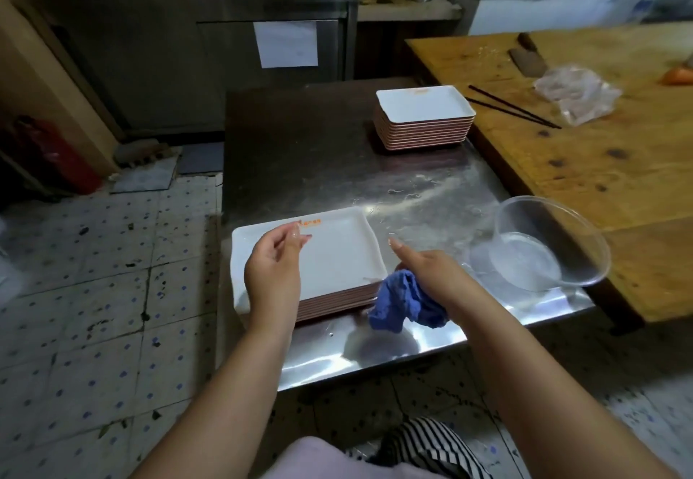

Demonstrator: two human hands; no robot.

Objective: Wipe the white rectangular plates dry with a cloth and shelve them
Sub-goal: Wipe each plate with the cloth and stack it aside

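Observation:
A stack of white rectangular plates (337, 253) with brown rims lies at the near left of the steel table (311, 163). My left hand (275, 265) hovers over its top plate, fingers loosely curled and holding nothing. My right hand (427, 268) is just right of that stack, gripping a crumpled blue cloth (403, 300) that hangs below the palm, index finger stretched out forward. A second stack of white plates (425, 118) stands at the table's far right corner.
A clear plastic bowl (551, 242) with a little water sits at the table's right edge. A wooden table (600, 156) to the right carries black chopsticks (513, 107), a cleaver (527, 57) and a plastic bag (577, 94). Steel cabinets (210, 55) stand behind.

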